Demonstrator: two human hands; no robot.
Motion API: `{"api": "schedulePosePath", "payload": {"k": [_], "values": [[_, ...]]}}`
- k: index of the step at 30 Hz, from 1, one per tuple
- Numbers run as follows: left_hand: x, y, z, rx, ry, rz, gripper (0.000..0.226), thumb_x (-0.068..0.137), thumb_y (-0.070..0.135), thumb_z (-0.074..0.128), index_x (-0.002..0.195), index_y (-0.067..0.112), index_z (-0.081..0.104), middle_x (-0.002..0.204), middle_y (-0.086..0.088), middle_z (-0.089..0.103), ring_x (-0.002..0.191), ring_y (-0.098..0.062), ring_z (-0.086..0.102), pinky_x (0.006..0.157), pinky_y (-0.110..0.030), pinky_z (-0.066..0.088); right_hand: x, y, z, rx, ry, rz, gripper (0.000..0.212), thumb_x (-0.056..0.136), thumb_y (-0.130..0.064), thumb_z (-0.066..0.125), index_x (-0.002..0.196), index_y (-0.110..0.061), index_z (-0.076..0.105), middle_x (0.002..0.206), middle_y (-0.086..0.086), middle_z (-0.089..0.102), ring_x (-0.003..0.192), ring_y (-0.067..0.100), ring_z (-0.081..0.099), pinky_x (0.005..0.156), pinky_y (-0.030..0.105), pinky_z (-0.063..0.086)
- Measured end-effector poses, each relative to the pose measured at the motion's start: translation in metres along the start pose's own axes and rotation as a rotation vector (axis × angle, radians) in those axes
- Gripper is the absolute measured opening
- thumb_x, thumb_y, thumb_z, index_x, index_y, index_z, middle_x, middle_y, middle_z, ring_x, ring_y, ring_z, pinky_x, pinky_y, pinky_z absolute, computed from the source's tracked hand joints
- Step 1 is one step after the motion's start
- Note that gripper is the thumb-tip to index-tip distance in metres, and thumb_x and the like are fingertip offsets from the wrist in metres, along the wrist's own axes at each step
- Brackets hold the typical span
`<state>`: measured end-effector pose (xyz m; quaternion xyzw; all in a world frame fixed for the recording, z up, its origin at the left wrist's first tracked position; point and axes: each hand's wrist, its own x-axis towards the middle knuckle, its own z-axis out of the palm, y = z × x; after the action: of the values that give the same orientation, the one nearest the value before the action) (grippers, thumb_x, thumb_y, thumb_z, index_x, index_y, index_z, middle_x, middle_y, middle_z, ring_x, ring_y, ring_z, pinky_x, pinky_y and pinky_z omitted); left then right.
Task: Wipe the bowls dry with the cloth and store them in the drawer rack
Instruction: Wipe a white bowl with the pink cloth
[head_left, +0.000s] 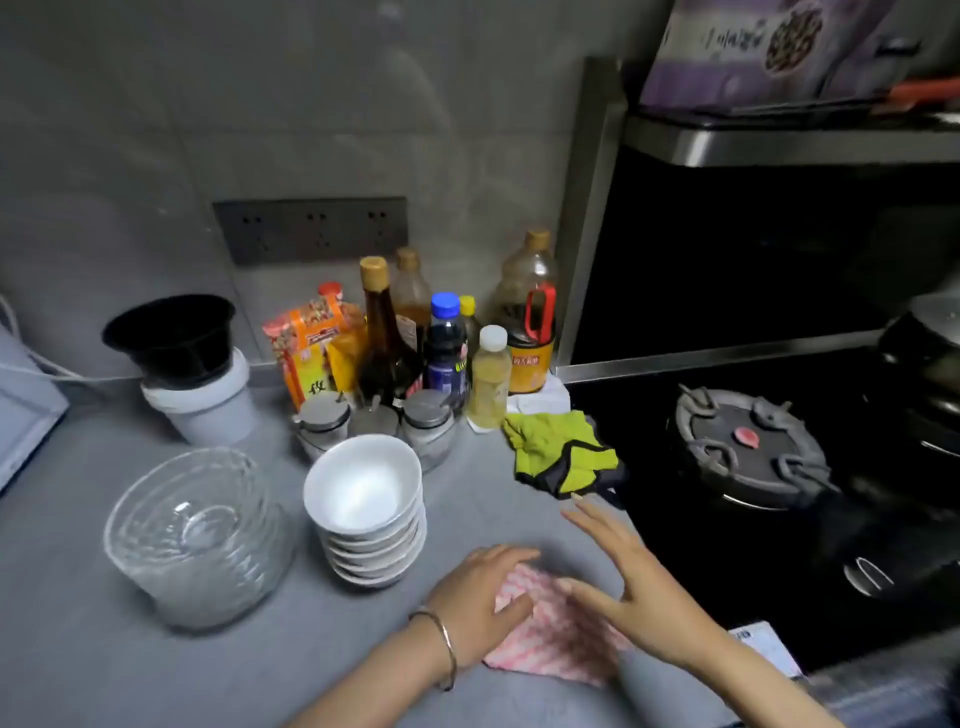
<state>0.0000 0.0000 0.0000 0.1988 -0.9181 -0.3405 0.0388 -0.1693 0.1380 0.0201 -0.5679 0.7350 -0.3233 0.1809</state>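
pink-and-white checked cloth (556, 639) lies flat on the grey countertop (104, 665) under two hands.
the left hand (480, 603), a thin bangle (441, 644) on its wrist, rests on the cloth's left edge with fingers together and fairly straight; the right hand (628, 577) is over the cloth's right part, fingers spread and relaxed, gripping nothing, though i cannot tell if it touches the cloth. just left of the cloth stands a stack of white bowls (363, 493), nested rim up, and further left a stack of clear glass bowls (197, 535), near but apart. a yellow-green rag (561, 452) lies crumpled at the edge of the black gas hob (675, 519).
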Motion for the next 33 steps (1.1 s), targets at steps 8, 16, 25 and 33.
{"api": "schedulePosePath", "payload": {"k": [8,16,25,33], "values": [[0.013,-0.061,0.044,0.192,0.026,0.077,0.069,0.067,0.072,0.028,0.113,0.030,0.058,0.110,0.009,0.058,0.105,-0.010,0.051,0.093,-0.022,0.038,-0.009,0.063,0.064,0.079,0.059,-0.047,0.046,0.073,-0.070,0.061,0.101,-0.033,0.067,0.103,-0.018,0.055,0.103,0.007,0.055,0.091,0.028,0.043],[0.022,-0.083,0.054,-0.057,0.033,0.103,0.027,0.075,0.041,0.074,0.096,0.031,0.061,0.075,0.012,0.054,0.067,0.003,0.048,0.067,-0.009,0.036,0.010,0.075,0.096,-0.111,0.189,-0.088,0.024,0.067,-0.063,0.063,0.068,-0.039,0.063,0.085,-0.017,0.058,0.090,0.000,0.052,0.084,0.028,0.040],[-0.013,-0.067,0.035,-0.258,0.027,0.082,0.053,0.060,0.056,0.074,0.091,0.014,0.067,0.077,0.001,0.067,0.066,-0.011,0.056,0.064,-0.027,0.044,-0.026,0.023,0.055,0.435,0.121,-0.038,0.029,0.087,-0.028,0.058,0.084,0.000,0.063,0.070,0.000,0.059,0.061,0.003,0.052,0.057,0.014,0.039],[-0.038,-0.021,0.014,-0.761,0.257,0.059,0.043,0.063,0.036,0.073,0.102,0.017,0.070,0.094,-0.003,0.074,0.082,-0.014,0.068,0.068,-0.023,0.054,-0.059,0.007,0.008,0.694,0.250,0.074,0.030,0.082,-0.041,0.060,0.086,-0.015,0.073,0.081,0.012,0.053,0.065,0.019,0.045,0.055,0.024,0.031]]}}
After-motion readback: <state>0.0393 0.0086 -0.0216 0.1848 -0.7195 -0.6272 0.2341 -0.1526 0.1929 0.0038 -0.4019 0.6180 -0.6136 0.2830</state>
